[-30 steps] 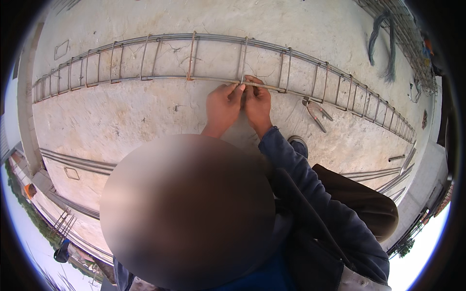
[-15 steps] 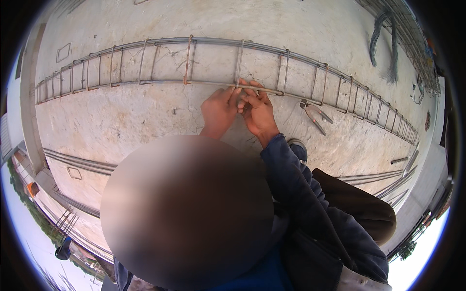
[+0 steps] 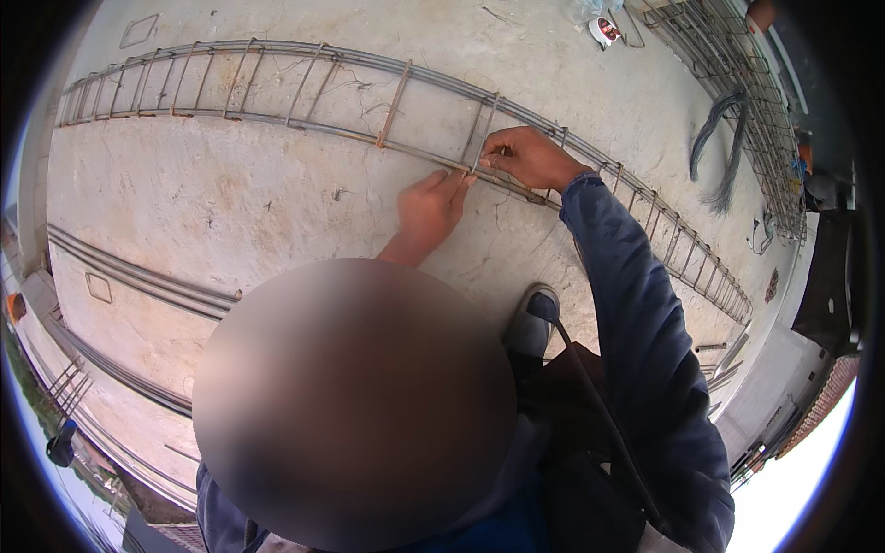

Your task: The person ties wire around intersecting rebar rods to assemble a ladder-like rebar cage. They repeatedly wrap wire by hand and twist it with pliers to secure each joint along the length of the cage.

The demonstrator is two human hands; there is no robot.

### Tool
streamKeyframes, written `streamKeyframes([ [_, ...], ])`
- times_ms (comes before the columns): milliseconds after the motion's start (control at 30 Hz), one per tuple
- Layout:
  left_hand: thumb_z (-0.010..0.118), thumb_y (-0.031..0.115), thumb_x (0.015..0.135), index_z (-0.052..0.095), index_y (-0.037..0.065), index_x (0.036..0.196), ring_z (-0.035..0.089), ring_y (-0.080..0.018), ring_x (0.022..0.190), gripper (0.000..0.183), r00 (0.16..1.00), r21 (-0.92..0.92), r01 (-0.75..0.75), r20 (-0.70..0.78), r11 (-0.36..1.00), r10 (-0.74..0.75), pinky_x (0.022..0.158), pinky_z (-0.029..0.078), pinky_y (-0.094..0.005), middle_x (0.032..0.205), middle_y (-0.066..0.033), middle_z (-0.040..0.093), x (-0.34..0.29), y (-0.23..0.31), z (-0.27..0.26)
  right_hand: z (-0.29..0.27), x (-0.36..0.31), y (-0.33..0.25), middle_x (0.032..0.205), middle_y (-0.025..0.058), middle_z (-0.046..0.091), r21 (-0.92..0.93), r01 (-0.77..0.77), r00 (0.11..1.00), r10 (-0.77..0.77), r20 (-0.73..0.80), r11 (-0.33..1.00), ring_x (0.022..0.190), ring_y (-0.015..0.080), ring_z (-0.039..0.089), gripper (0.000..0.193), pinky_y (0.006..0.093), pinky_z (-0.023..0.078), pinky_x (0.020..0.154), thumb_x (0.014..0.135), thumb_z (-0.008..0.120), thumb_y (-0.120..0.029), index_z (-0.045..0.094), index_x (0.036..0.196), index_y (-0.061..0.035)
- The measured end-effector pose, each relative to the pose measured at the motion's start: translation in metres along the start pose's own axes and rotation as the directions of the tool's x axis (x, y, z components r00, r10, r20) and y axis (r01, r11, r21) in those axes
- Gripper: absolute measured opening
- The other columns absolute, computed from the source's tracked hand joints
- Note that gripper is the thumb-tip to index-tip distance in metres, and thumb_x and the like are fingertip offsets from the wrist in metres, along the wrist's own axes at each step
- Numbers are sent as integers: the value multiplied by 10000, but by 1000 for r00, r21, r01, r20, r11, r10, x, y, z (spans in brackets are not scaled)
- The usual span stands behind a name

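Note:
A long rebar cage (image 3: 429, 154), with thin steel bars joined by square stirrups, lies across the concrete floor. My left hand (image 3: 431, 214) is at its near bar, fingers closed together where a stirrup (image 3: 477, 138) meets the bar. Reaching over the cage from the right, my right hand (image 3: 539, 158) pinches its fingers beside that same stirrup. Whatever either hand pinches is too small to make out. Thin bits of wire (image 3: 367, 85) show inside the cage to the left. The blurred round shape below hides part of my left arm.
A bundle of loose wire (image 3: 725, 138) lies at the far right beside stacked rebar mesh (image 3: 714, 55). Straight bars (image 3: 138, 272) run along the left floor near a single square stirrup (image 3: 98, 288). A white tub (image 3: 604, 33) stands at the back. My shoe (image 3: 536, 309) is below the cage.
My right hand has moved from beside the left one up over the cage. The view has turned, and the pliers seen earlier right of the hands are no longer visible.

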State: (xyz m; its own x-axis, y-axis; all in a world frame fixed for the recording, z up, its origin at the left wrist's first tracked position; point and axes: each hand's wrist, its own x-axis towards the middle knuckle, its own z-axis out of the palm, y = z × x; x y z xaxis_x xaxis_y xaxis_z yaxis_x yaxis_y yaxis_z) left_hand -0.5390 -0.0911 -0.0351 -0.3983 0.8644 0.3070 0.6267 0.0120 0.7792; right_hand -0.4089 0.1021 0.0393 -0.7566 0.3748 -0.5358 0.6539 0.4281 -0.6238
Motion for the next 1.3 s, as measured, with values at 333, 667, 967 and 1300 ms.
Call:
streamKeyframes([
  [333,763,216,988,794,34,1014,665,-324,613,186,977,13,162,135,987,-163,571,531,-395,725,-125,649,0,8,-11,31,-35,-54,953,174,768,68,-128,952,142,-270,989,862,288,741,207,409,568,770,955,748,-208,766,1001,-8],
  [667,708,202,1063,722,1,1146,642,-87,717,218,308,-471,861,783,-193,-540,622,534,-224,967,-57,759,25,37,-44,168,-29,-33,940,18,735,866,245,709,529,-467,436,718,62,626,111,273,528,622,1013,636,4,728,1074,17],
  [967,756,255,1046,724,14,1132,617,-79,732,258,295,-497,835,768,-238,-568,639,514,-223,964,-48,727,-4,45,7,151,-81,9,1066,84,742,855,-322,900,412,143,406,936,171,721,184,358,591,846,1077,577,-153,712,1097,-30],
  [1300,737,229,1053,727,25,1020,520,-73,669,207,479,-578,815,636,37,-605,609,434,-238,874,-10,680,-6,-19,-8,65,-194,33,1239,233,682,-418,-351,934,342,-101,838,1125,394,680,363,522,570,953,974,733,-263,666,1235,-18],
])
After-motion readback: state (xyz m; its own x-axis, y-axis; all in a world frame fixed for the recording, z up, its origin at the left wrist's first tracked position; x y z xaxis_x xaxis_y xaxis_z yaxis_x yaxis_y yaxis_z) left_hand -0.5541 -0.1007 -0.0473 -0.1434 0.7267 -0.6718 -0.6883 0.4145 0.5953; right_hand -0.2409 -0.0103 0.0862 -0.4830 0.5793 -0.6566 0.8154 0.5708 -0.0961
